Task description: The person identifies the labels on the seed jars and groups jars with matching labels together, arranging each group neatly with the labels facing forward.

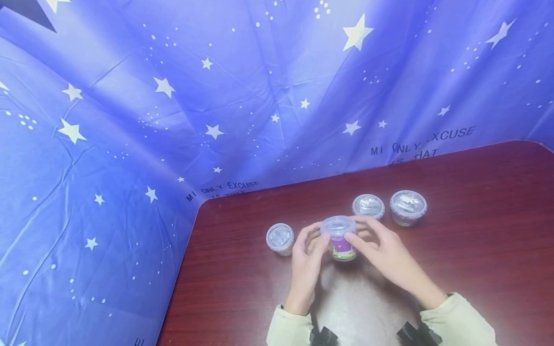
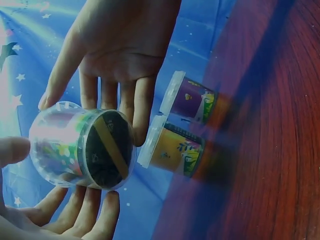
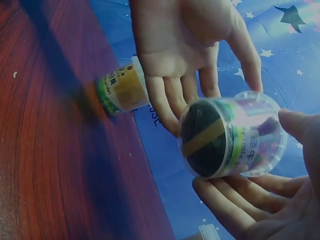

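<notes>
Head: left hand [image 1: 308,259] and right hand [image 1: 381,252] grasp purple-label cup [image 1: 340,239] from both sides, lifted just above table [image 1: 476,269]; three lidded cups nearby, one left [image 1: 280,238], two behind right [image 1: 368,206] [image 1: 408,207].
Left wrist: fingers [image 2: 142,107] curl round cup [image 2: 82,145]; dark base faces camera.
Right wrist: same grip; cup [image 3: 230,134] between both palms, clear of table.

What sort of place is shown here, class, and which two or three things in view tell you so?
Probably a makeshift recording corner indoors, not a kitchen or shop: a creased blue star-printed cloth backdrop hangs behind a dark red wooden table, which carries only small lidded plastic cups, one held between both hands.
</notes>
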A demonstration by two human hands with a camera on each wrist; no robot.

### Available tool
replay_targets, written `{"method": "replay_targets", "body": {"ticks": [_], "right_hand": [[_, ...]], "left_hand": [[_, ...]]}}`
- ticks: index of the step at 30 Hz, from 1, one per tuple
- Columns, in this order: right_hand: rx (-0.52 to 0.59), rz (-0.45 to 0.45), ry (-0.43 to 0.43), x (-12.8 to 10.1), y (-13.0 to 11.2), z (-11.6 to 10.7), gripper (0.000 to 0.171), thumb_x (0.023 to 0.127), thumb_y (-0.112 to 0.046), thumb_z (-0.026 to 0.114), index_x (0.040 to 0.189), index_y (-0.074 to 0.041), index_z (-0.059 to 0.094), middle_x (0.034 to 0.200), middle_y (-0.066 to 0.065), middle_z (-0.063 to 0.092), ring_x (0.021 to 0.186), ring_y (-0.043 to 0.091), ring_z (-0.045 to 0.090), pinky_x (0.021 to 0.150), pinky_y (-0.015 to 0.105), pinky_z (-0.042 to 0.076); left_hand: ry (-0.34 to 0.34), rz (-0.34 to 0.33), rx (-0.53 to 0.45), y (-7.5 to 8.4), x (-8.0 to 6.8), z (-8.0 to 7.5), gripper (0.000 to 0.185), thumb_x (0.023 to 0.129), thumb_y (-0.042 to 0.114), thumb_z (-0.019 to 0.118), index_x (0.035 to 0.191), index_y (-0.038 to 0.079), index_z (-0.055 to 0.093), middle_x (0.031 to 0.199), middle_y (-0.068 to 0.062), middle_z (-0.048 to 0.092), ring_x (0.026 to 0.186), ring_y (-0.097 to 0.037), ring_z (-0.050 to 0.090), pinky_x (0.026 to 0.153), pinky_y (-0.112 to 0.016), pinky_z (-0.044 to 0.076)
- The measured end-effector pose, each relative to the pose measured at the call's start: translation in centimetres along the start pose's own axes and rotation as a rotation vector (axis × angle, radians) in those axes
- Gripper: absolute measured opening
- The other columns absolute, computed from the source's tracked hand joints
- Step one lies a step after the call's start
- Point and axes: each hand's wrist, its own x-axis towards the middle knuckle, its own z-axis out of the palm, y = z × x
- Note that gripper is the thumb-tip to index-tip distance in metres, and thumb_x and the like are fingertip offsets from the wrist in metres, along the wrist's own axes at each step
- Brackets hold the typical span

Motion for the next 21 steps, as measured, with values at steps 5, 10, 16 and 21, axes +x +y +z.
{"method": "replay_targets", "body": {"ticks": [5, 10, 16, 21], "right_hand": [[0.017, 0.015, 0.03, 0.01, -0.06, 0.29, 0.044, 0.096, -0.028, 0.067, 0.133, -0.008, 0.055, 0.114, 0.015, 0.069, 0.103, 0.027, 0.068, 0.086, 0.035, 0.059], [0.034, -0.008, 0.033, 0.04, 0.02, 0.58, 0.042, 0.094, -0.025, 0.069, 0.13, -0.008, 0.055, 0.114, 0.013, 0.068, 0.103, 0.026, 0.066, 0.083, 0.026, 0.059], [0.03, 0.001, 0.001, 0.19, 0.12, 0.25, 0.04, 0.096, -0.026, 0.066, 0.13, -0.008, 0.056, 0.116, 0.013, 0.068, 0.105, 0.026, 0.066, 0.087, 0.029, 0.057], [0.05, -0.008, -0.043, 0.32, 0.34, -0.25, 0.038, 0.098, -0.024, 0.063, 0.132, -0.009, 0.055, 0.118, 0.011, 0.068, 0.107, 0.024, 0.066, 0.091, 0.029, 0.055]], "left_hand": [[-0.011, 0.023, -0.001, -0.15, -0.14, 0.38, 0.044, 0.091, 0.017, 0.07, 0.131, 0.004, 0.056, 0.123, -0.014, 0.063, 0.112, -0.027, 0.062, 0.091, -0.03, 0.055], [-0.004, 0.022, -0.01, -0.23, -0.14, 0.53, 0.048, 0.088, 0.016, 0.074, 0.131, 0.005, 0.056, 0.124, -0.013, 0.062, 0.113, -0.033, 0.06, 0.092, -0.032, 0.055], [0.002, 0.01, -0.012, -0.14, -0.05, 0.26, 0.048, 0.087, 0.015, 0.074, 0.13, 0.004, 0.057, 0.124, -0.013, 0.064, 0.115, -0.033, 0.061, 0.093, -0.033, 0.055], [-0.01, 0.017, -0.015, -0.06, 0.09, -0.13, 0.047, 0.087, 0.016, 0.074, 0.13, 0.004, 0.059, 0.123, -0.013, 0.065, 0.115, -0.028, 0.061, 0.095, -0.034, 0.054]]}}
